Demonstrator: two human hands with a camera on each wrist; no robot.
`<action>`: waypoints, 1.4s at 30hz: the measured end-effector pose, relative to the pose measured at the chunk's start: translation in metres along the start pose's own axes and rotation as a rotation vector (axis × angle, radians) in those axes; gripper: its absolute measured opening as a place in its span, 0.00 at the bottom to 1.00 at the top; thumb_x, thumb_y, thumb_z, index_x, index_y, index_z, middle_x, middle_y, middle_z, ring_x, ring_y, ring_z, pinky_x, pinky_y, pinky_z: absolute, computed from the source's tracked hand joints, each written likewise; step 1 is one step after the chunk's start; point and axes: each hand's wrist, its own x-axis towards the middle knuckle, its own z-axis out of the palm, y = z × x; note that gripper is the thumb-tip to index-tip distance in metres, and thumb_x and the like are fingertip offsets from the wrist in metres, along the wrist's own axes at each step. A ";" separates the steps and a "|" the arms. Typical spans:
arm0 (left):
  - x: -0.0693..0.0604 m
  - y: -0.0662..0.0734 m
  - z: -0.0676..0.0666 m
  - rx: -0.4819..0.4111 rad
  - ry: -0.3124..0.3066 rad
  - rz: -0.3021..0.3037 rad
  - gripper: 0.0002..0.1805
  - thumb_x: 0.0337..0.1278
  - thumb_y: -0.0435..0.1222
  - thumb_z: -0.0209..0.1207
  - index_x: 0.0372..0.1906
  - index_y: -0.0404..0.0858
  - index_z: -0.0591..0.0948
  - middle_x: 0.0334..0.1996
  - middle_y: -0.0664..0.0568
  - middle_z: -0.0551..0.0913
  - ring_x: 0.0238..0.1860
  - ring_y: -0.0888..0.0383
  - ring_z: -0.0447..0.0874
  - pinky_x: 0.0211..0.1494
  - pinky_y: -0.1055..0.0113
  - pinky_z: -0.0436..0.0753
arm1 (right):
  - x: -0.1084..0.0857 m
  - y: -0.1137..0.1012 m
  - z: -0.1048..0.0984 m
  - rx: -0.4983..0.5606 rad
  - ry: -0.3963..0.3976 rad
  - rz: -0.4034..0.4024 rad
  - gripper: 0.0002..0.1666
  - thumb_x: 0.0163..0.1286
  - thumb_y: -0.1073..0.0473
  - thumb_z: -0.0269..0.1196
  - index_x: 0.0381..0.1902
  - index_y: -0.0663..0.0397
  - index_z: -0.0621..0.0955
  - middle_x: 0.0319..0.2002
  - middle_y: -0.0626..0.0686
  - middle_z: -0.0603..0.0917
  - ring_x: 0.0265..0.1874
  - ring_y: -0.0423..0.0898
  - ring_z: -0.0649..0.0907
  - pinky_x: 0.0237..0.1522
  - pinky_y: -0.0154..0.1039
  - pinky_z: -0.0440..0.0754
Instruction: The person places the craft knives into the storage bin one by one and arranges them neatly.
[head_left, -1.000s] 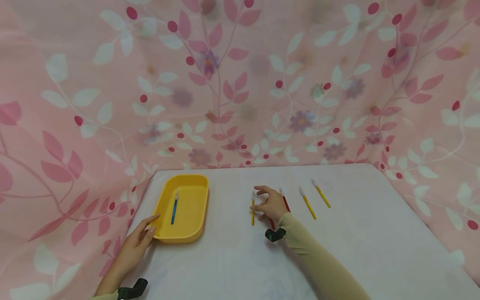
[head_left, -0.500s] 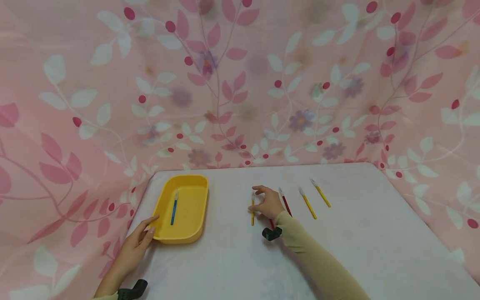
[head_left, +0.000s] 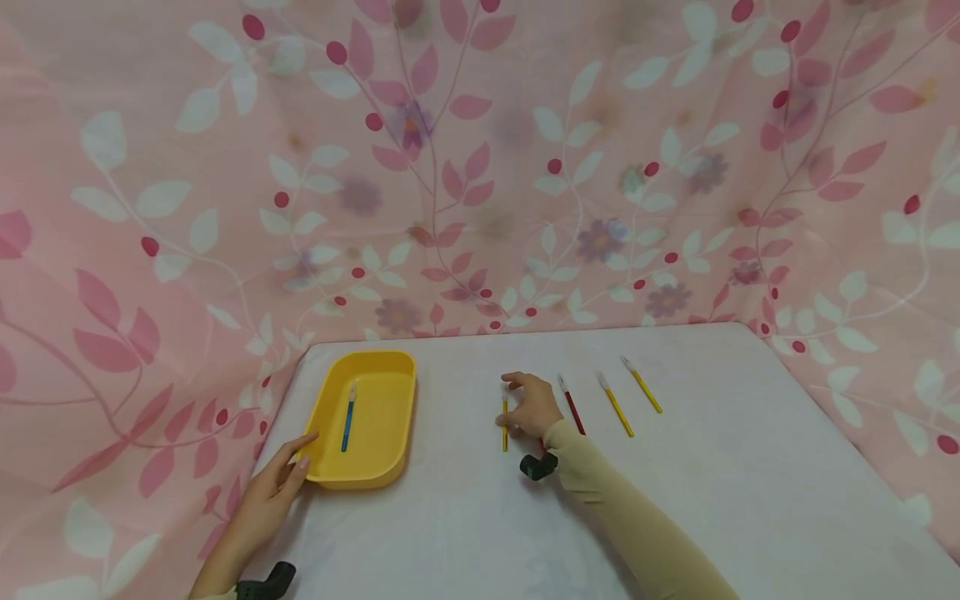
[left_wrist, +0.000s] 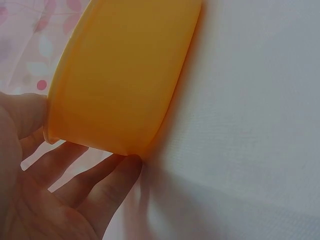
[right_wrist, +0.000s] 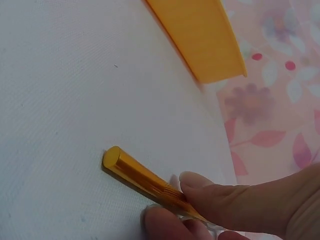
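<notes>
Well, tray (head_left: 382, 417) on tabletop (head_left: 450, 521), floral backdrop (head_left: 495, 150).

Shiny met. tool (right_wrist: 142, 176), smooth plast. tray (left_wrist: 125, 75)

Found right grip (right_wrist: 245, 205) pinching a glossy gold-yellow stick (right_wrist: 145, 178), thumb and fingers on opposite sides of its ridged section. Noted stick close against white-covered bench (right_wrist: 65, 115), flat round end near, clear far end partly hidden by fingers. Recorded yellow tray (right_wrist: 202, 37) well apart at left, pink floral backdrop (right_wrist: 270, 115) beyond.
</notes>
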 end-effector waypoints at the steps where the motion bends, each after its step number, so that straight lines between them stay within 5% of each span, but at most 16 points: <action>1: 0.000 0.000 0.000 -0.003 0.000 -0.001 0.30 0.90 0.49 0.50 0.84 0.42 0.66 0.82 0.31 0.63 0.73 0.26 0.75 0.66 0.39 0.83 | 0.000 0.000 0.000 0.021 -0.010 0.012 0.47 0.56 0.76 0.82 0.74 0.63 0.78 0.63 0.65 0.81 0.20 0.48 0.86 0.25 0.42 0.91; 5: 0.000 -0.001 0.000 -0.005 0.006 0.007 0.29 0.90 0.48 0.50 0.84 0.41 0.67 0.82 0.31 0.64 0.72 0.26 0.75 0.65 0.41 0.84 | 0.001 -0.001 0.001 0.003 -0.027 0.001 0.47 0.56 0.77 0.82 0.73 0.65 0.78 0.64 0.66 0.81 0.18 0.46 0.85 0.23 0.38 0.89; 9: 0.000 -0.001 0.000 -0.001 0.013 0.017 0.29 0.90 0.48 0.50 0.83 0.41 0.67 0.82 0.31 0.64 0.72 0.26 0.75 0.65 0.40 0.84 | 0.003 -0.004 0.000 -0.079 -0.036 -0.010 0.45 0.57 0.74 0.83 0.73 0.64 0.79 0.63 0.65 0.81 0.40 0.54 0.88 0.25 0.38 0.89; 13: 0.000 -0.002 0.000 0.005 0.017 0.022 0.29 0.90 0.49 0.50 0.83 0.41 0.67 0.82 0.32 0.65 0.72 0.26 0.75 0.65 0.40 0.84 | 0.006 -0.007 -0.002 -0.146 -0.052 -0.009 0.44 0.56 0.71 0.84 0.71 0.64 0.81 0.62 0.64 0.80 0.58 0.61 0.80 0.38 0.39 0.91; 21: 0.001 -0.002 0.000 0.012 0.011 0.015 0.30 0.90 0.49 0.50 0.83 0.41 0.67 0.82 0.32 0.65 0.73 0.26 0.75 0.65 0.40 0.84 | 0.012 -0.008 -0.003 -0.183 -0.095 0.021 0.44 0.56 0.70 0.84 0.71 0.66 0.81 0.63 0.66 0.76 0.59 0.61 0.78 0.44 0.41 0.91; 30: 0.002 -0.003 0.001 0.022 -0.001 0.005 0.31 0.90 0.50 0.49 0.84 0.40 0.65 0.82 0.30 0.63 0.73 0.24 0.73 0.66 0.36 0.82 | 0.015 -0.011 -0.003 -0.188 -0.150 0.038 0.44 0.57 0.72 0.83 0.72 0.67 0.80 0.62 0.67 0.74 0.54 0.60 0.79 0.34 0.40 0.92; 38: 0.001 -0.002 0.001 0.017 0.003 0.009 0.30 0.90 0.48 0.50 0.84 0.40 0.66 0.82 0.29 0.63 0.73 0.22 0.72 0.67 0.35 0.81 | 0.020 -0.012 -0.002 -0.269 -0.167 0.027 0.48 0.54 0.71 0.83 0.74 0.68 0.78 0.61 0.68 0.75 0.53 0.57 0.78 0.61 0.51 0.85; 42: 0.002 -0.001 0.001 0.017 -0.007 0.000 0.31 0.90 0.50 0.49 0.84 0.40 0.65 0.83 0.29 0.62 0.74 0.22 0.71 0.67 0.35 0.81 | 0.021 -0.013 -0.001 -0.300 -0.173 0.014 0.50 0.54 0.71 0.82 0.75 0.68 0.76 0.60 0.67 0.77 0.53 0.57 0.79 0.65 0.54 0.83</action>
